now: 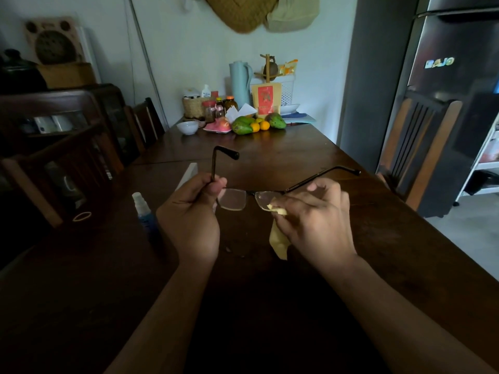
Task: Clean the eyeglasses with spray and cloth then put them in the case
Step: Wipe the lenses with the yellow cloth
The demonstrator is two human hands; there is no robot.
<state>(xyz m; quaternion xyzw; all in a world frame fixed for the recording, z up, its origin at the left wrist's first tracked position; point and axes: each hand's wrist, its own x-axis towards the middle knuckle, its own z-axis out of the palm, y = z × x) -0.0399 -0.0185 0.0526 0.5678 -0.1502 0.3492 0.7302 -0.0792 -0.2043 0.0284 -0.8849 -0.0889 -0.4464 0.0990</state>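
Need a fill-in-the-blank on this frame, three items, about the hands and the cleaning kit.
1. The right hand presses a ____ cloth against a lens of the eyeglasses.
2. The left hand grips the eyeglasses, whose temples are ____, not folded.
3. The spray bottle stands on the table beside the ____ hand.
Missing words: yellow; open; left.

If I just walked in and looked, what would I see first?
Two hands in the middle hold eyeglasses above the dark table: the left hand grips one temple, the right hand presses a yellow cloth to a lens. Then the bright fruit at the table's far end.
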